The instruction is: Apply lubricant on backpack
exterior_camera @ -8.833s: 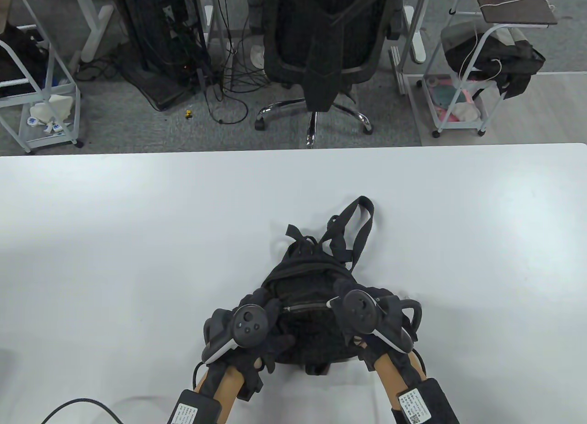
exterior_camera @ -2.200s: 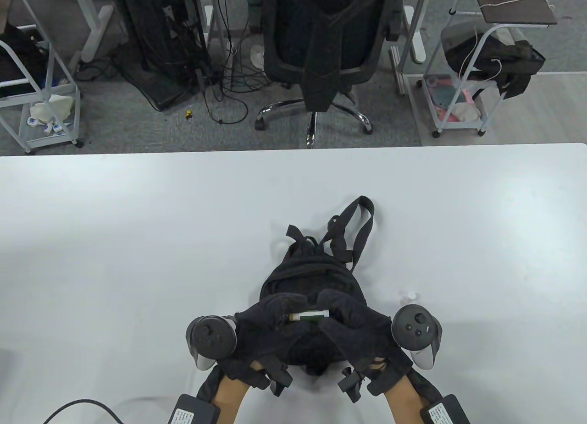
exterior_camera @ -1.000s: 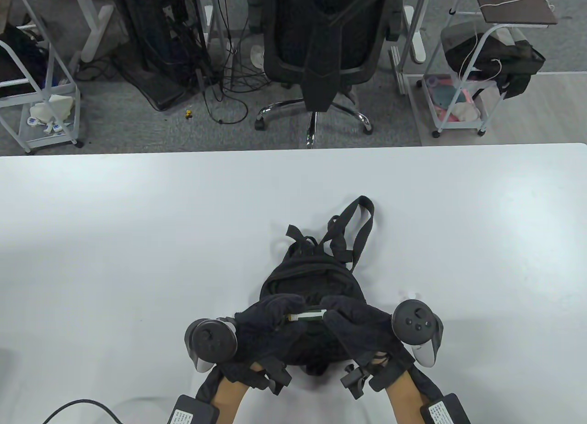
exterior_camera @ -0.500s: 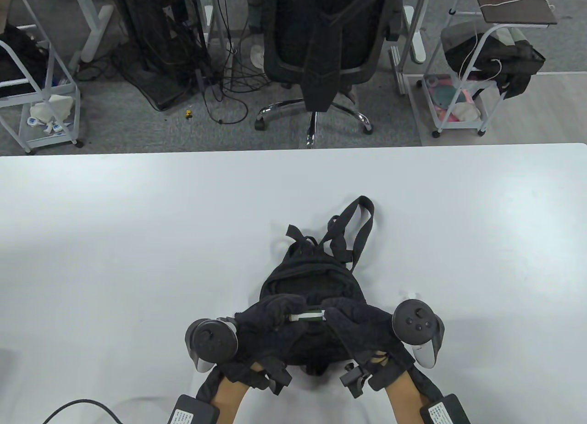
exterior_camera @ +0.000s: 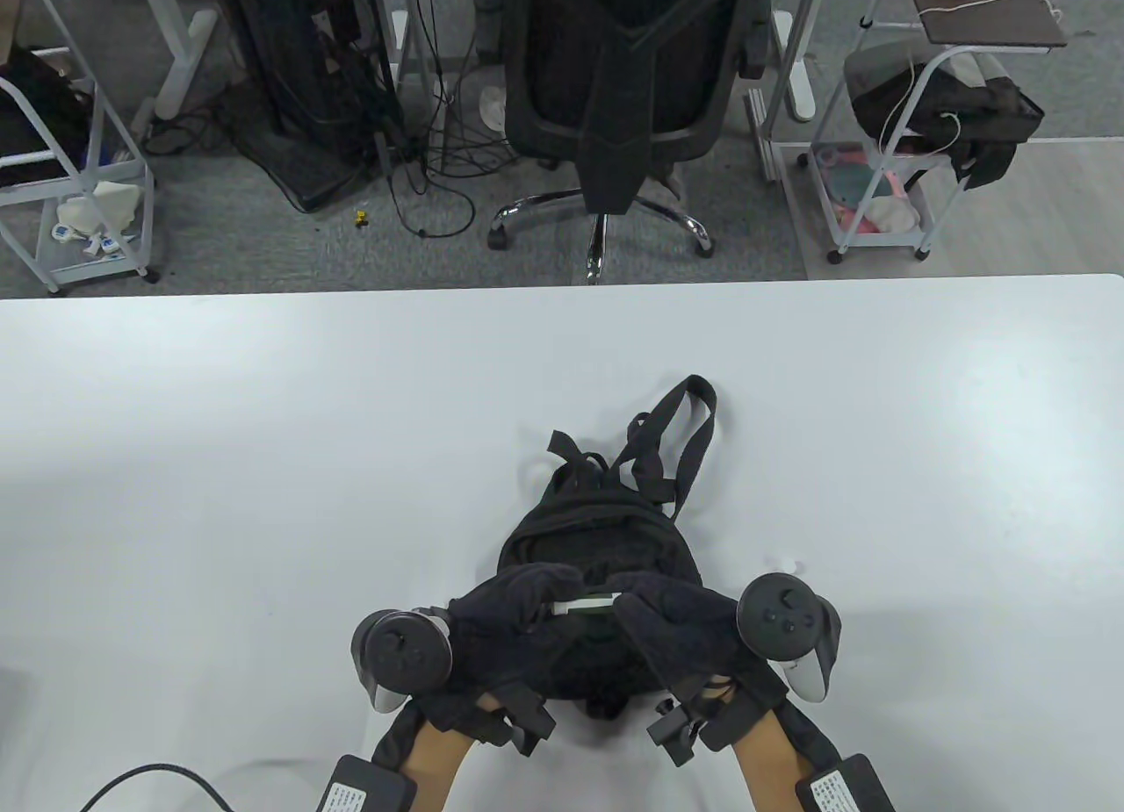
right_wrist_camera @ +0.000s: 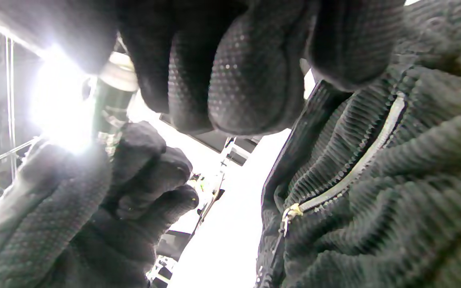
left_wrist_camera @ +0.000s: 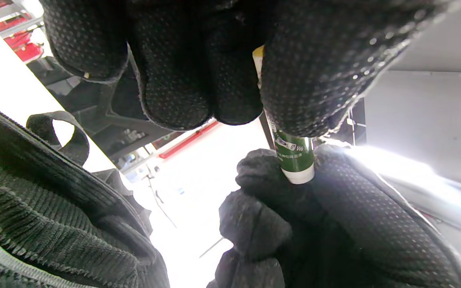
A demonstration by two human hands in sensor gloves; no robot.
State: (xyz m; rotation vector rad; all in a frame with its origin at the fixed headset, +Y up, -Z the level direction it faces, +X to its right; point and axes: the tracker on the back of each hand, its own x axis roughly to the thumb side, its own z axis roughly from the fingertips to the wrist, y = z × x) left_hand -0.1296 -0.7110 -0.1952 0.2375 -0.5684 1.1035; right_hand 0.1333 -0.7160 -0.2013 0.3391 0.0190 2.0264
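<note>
Lying on the white worktop (exterior_camera: 263, 426) at about 6 o'clock, the black backpack (exterior_camera: 597, 531) has its straps (exterior_camera: 680, 443) trailing toward 12 o'clock. Above its front pocket, both hands grip one small green tube (left_wrist_camera: 294, 154): the left hand (exterior_camera: 509, 614) curls its fingers around one end, the right hand (exterior_camera: 676, 623) pinches the white-tipped other end. The pocket's zipper (right_wrist_camera: 350, 176) runs just beside the right hand.
</note>
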